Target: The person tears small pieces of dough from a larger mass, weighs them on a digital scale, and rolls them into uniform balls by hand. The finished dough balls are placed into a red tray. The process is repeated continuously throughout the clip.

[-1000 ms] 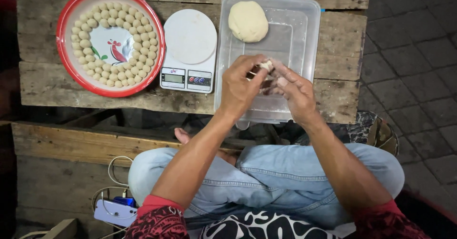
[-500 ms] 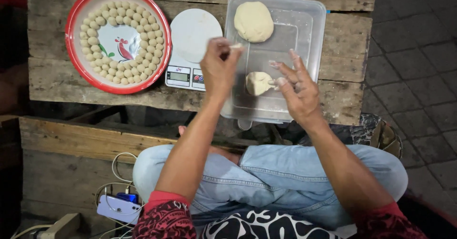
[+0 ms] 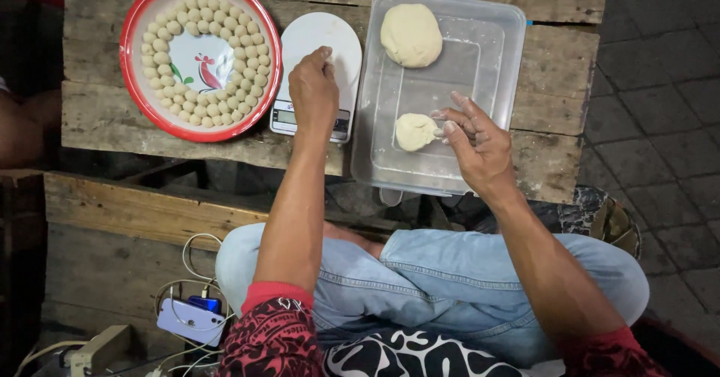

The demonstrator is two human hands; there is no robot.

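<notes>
My left hand (image 3: 313, 84) hovers over the white kitchen scale (image 3: 335, 35), fingertips pinched on a small pale bit of dough above the weighing plate. To the right, my right hand (image 3: 476, 141) holds a small lump of dough (image 3: 415, 132) at its fingertips, over the near half of a clear plastic tub (image 3: 491, 54). A bigger dough ball (image 3: 411, 35) lies in the tub's far left corner.
A red-rimmed round plate (image 3: 135, 17) at the left holds several small dough balls in rings. Everything stands on a rough wooden bench (image 3: 97, 111). A phone (image 3: 191, 318) with white cables lies by my knee. Another person's arm (image 3: 22, 133) shows at the left edge.
My hands were together working dough at the tub's front edge. They have parted: the left has moved left to the scale with a pinched-off bit, while the right keeps the lump over the tub.
</notes>
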